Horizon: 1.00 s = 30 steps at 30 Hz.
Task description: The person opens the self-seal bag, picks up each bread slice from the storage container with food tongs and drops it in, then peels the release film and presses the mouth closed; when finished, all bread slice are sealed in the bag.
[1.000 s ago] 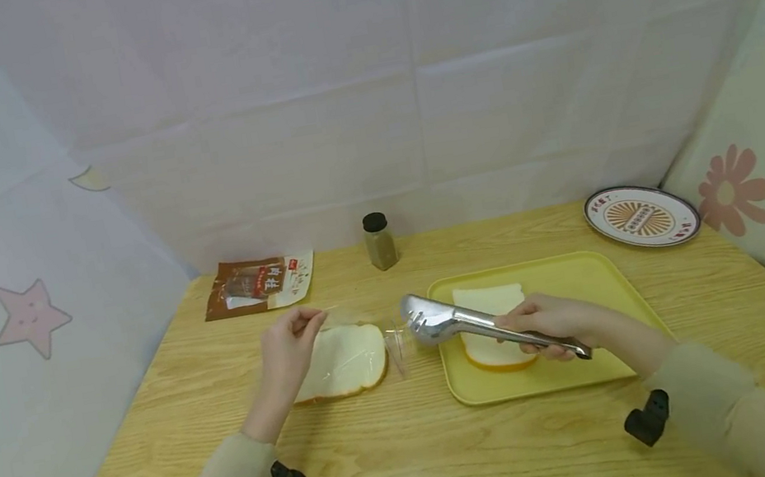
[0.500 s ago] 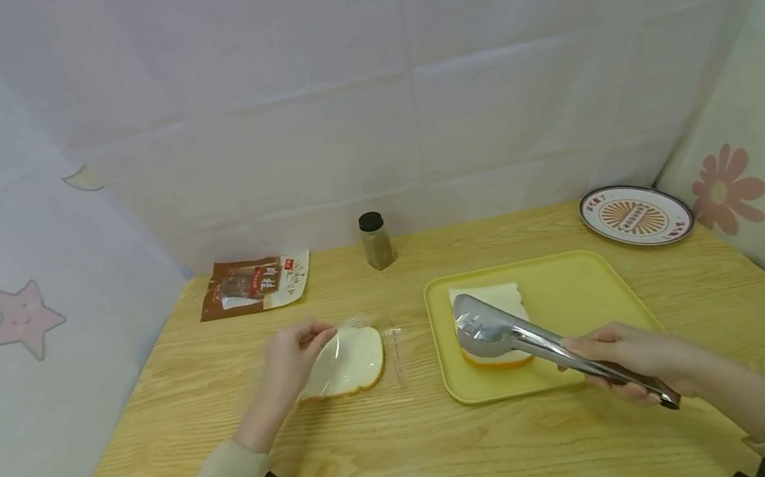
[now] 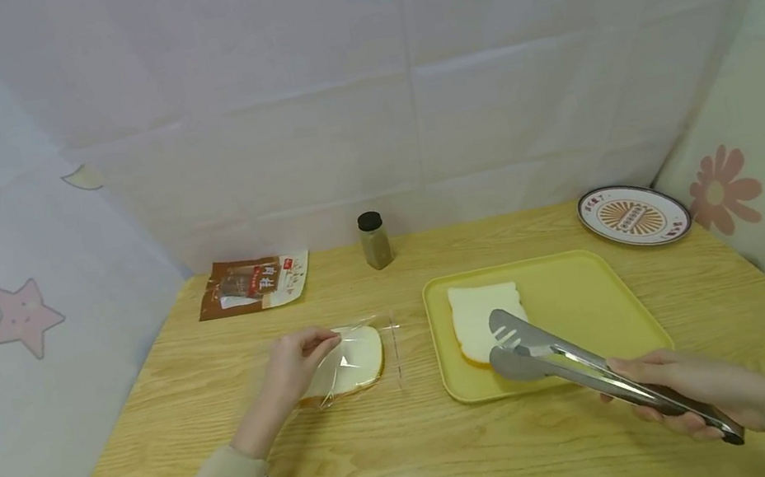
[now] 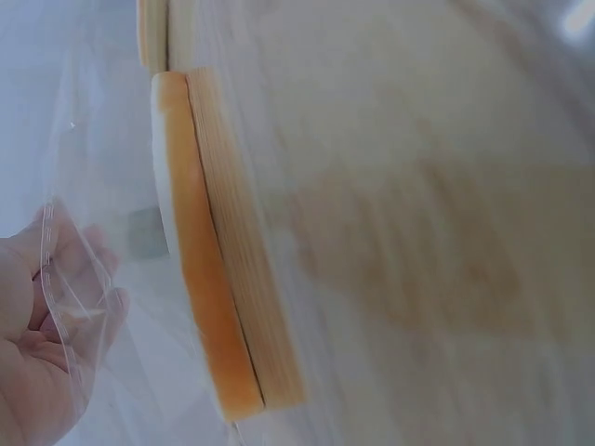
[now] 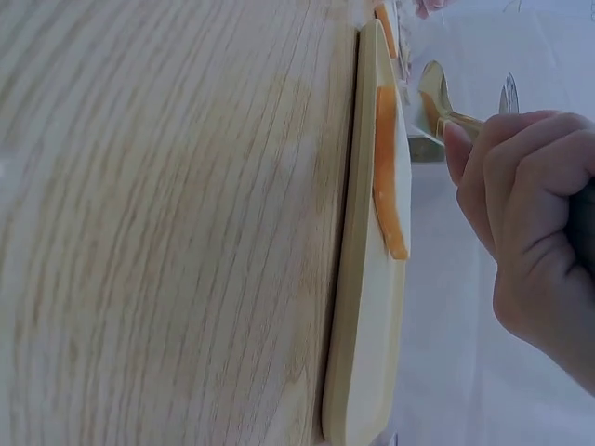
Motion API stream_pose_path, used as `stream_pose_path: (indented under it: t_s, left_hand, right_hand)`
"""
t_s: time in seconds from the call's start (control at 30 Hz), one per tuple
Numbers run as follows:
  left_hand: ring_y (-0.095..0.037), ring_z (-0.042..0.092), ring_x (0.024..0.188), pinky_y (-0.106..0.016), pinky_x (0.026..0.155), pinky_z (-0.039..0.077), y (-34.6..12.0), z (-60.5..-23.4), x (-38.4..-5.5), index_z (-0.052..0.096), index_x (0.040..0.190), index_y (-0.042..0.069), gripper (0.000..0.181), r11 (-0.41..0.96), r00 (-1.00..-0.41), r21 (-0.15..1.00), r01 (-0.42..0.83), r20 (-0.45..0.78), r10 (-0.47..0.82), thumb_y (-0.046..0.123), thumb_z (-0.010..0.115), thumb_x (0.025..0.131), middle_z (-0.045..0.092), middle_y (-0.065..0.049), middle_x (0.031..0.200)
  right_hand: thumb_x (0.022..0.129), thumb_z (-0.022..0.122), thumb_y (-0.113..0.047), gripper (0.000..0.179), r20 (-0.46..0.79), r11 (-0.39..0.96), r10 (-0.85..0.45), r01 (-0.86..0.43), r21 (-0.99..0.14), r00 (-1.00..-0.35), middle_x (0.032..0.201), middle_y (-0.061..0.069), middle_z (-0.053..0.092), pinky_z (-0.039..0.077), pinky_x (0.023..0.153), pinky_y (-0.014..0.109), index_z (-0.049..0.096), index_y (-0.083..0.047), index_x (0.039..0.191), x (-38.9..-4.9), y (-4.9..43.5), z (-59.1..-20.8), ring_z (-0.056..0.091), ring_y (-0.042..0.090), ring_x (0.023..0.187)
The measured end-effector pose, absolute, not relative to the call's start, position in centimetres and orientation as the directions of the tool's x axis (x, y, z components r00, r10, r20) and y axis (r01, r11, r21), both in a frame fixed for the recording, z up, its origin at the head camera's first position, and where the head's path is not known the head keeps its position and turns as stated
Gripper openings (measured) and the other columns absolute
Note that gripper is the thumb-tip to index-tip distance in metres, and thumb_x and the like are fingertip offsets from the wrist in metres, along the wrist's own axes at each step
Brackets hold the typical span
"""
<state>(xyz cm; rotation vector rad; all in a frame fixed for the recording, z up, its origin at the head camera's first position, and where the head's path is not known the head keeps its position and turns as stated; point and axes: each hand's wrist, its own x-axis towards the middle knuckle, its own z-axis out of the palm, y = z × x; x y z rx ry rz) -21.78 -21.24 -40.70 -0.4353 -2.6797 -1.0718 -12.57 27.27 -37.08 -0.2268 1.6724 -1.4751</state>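
In the head view my left hand pinches the edge of a clear plastic bag above a bread slice on the left of the table. Film covers part of this slice; whether the slice lies fully inside the bag, I cannot tell. My right hand grips a pair of metal tongs, their two ends spread apart. The tongs point over the near left part of a yellow tray, where a second bread slice lies flat. The tongs hold nothing.
At the back of the table lies a brown and white packet. A small jar with a black lid stands near the middle. A patterned plate sits at the back right, by the cloth backdrop.
My right hand has drawn the tongs right and toward me, away from the bagged slice, and their ends have spread. My left hand has moved slightly down and right with the film.
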Motion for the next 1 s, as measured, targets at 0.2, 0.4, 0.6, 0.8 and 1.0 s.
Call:
stream_pose_path:
  t_s: [0.2, 0.4, 0.6, 0.8, 1.0]
  left_hand:
    - [-0.020, 0.071, 0.082, -0.028, 0.070, 0.058, -21.2, -40.7, -21.8, 0.073, 0.093, 0.006, 0.011, 0.684, -0.922, 0.626, 0.375, 0.331, 0.203, 0.012, 0.066, 0.088, 0.074, -0.010, 0.091]
    - [-0.020, 0.071, 0.081, -0.028, 0.069, 0.058, -21.2, -40.8, -21.8, 0.074, 0.093, 0.006, 0.011, 0.683, -0.913, 0.616, 0.393, 0.349, 0.210, 0.011, 0.066, 0.087, 0.074, -0.010, 0.090]
    - [-0.019, 0.070, 0.081, -0.028, 0.069, 0.058, -21.2, -40.7, -21.9, 0.074, 0.093, 0.006, 0.011, 0.690, -0.915, 0.611, 0.388, 0.343, 0.211, 0.012, 0.066, 0.087, 0.074, -0.009, 0.090]
    - [-0.019, 0.070, 0.081, -0.028, 0.070, 0.058, -21.0, -40.7, -21.9, 0.074, 0.093, 0.008, 0.011, 0.697, -0.919, 0.609, 0.378, 0.337, 0.204, 0.013, 0.066, 0.087, 0.074, -0.008, 0.090]
    - [-0.020, 0.070, 0.082, -0.029, 0.070, 0.058, -21.1, -40.7, -21.9, 0.073, 0.094, 0.006, 0.012, 0.690, -0.921, 0.618, 0.376, 0.333, 0.204, 0.012, 0.066, 0.088, 0.074, -0.010, 0.091]
  right_hand:
    - [0.104, 0.029, -0.036, 0.052, -0.484, 0.273, -0.658, 0.417, -0.867, -0.577, 0.070, -0.005, 0.055, 0.041, 0.040, 0.016, 0.048, 0.009, 0.121, -11.9, 28.1, -37.2, 0.045, 0.001, 0.042]
    - [0.104, 0.028, -0.037, 0.053, -0.484, 0.268, -0.675, 0.427, -0.864, -0.556, 0.068, -0.005, 0.054, 0.040, 0.040, 0.016, 0.047, 0.009, 0.123, -11.6, 28.2, -37.2, 0.045, 0.000, 0.042]
    - [0.104, 0.028, -0.038, 0.054, -0.507, 0.301, -0.647, 0.421, -0.856, -0.569, 0.070, -0.004, 0.055, 0.041, 0.039, 0.015, 0.048, 0.009, 0.122, -11.5, 28.2, -37.2, 0.045, -0.001, 0.042]
    - [0.103, 0.030, -0.040, 0.054, -0.524, 0.360, -0.593, 0.381, -0.852, -0.611, 0.068, -0.002, 0.054, 0.041, 0.040, 0.016, 0.049, 0.008, 0.118, -11.2, 28.8, -36.7, 0.044, 0.001, 0.040]
    - [0.103, 0.032, -0.040, 0.052, -0.504, 0.406, -0.547, 0.315, -0.858, -0.668, 0.066, -0.001, 0.054, 0.041, 0.037, 0.017, 0.054, 0.006, 0.115, -10.7, 28.6, -37.1, 0.044, 0.002, 0.040]
